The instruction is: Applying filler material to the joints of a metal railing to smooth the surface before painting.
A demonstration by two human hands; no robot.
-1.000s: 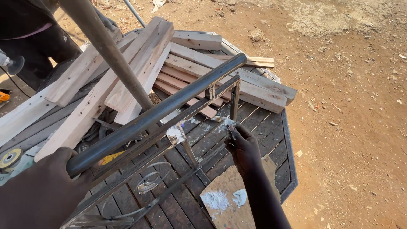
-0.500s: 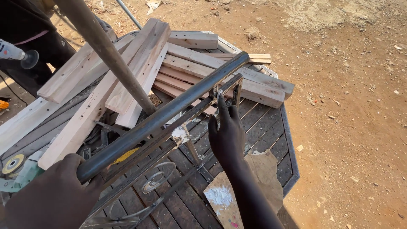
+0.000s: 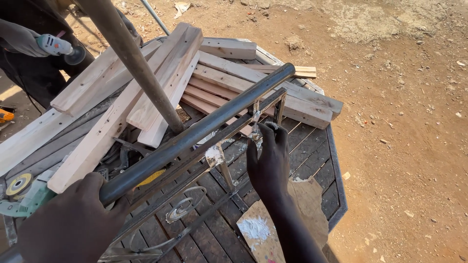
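At about seven o'clock the left hand (image 3: pixel 73 219) is clamped around the near end of a dark metal pipe (image 3: pixel 195 134), the top rail of a welded metal frame (image 3: pixel 229 146) lying across a dark slatted metal table (image 3: pixel 336 195). At five o'clock a piece of cardboard (image 3: pixel 273 229) smeared with white paste lies under the right forearm. The right hand (image 3: pixel 268 160), near centre, has its fingertips together on an upright bar of the frame. Beyond, toward eleven o'clock, wooden planks (image 3: pixel 165 83) are stacked, and a rusty pole (image 3: pixel 131 58) slants across them. At ten o'clock another person's hand (image 3: pixel 22 39) holds a power tool (image 3: pixel 61 47).
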